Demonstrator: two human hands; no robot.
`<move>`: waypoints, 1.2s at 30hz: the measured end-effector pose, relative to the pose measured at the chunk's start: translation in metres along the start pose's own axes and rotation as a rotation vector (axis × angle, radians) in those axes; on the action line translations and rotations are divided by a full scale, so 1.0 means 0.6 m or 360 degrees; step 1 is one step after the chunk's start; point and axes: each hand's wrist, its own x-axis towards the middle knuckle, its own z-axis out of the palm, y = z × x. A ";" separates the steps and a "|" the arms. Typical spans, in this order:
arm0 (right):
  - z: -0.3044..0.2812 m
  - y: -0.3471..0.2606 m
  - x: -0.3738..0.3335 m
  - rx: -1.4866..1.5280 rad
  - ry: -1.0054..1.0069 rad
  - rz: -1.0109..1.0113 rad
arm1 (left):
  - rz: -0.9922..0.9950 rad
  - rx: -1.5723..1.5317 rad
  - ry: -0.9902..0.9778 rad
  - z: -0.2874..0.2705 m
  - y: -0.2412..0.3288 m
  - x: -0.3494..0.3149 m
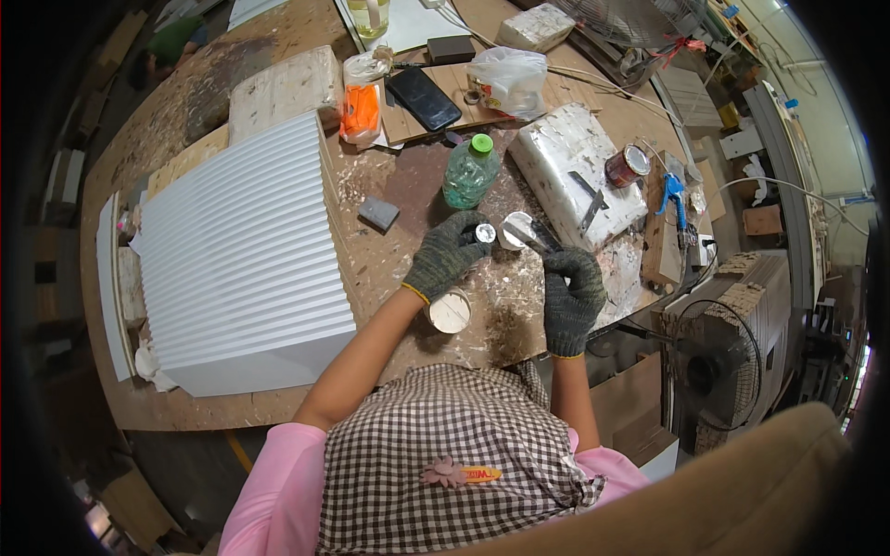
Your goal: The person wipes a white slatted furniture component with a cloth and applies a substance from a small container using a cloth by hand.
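My left hand point(445, 255), in a dark knitted glove, is closed around a small round white cap or pot point(485, 233); its lower part is hidden by my fingers. My right hand point(572, 295), gloved alike, grips a putty knife point(533, 238). Its blade points left, over a small white tub point(515, 232) standing on the worktable point(399, 334). Close to my left wrist is a wider round tub point(450, 311) with a pale top. A green-capped clear bottle point(471, 172) stands just beyond my left hand.
A white ribbed panel point(246, 250) covers the left of the table. Beyond my hands lie a grey block point(378, 214), a phone point(424, 99) and an orange packet point(361, 113). A wrapped white block point(579, 171) carries blades and a can point(627, 166). A fan point(709, 366) stands right.
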 end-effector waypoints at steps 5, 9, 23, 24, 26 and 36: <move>0.003 0.049 0.020 -0.0236 0.0026 -0.0114 | -0.0153 0.0219 0.0000 0.000 -0.015 0.004; 0.016 0.082 0.025 -0.0705 -0.0133 -0.0142 | -0.0121 0.0205 -0.0046 0.004 -0.025 0.004; -0.002 0.078 0.073 -0.0957 -0.0342 -0.0294 | -0.0283 -0.0082 -0.0072 0.001 -0.028 0.009; -0.001 0.068 0.069 -0.0957 -0.0345 -0.0293 | -0.0285 -0.0083 -0.0071 0.001 -0.030 0.009; 0.004 0.046 0.059 -0.0856 -0.0210 0.0013 | -0.0265 0.0047 -0.0090 -0.001 -0.030 0.008; 0.009 0.122 0.047 -0.0957 -0.0020 0.0007 | -0.0373 0.0005 -0.0226 0.001 -0.026 0.012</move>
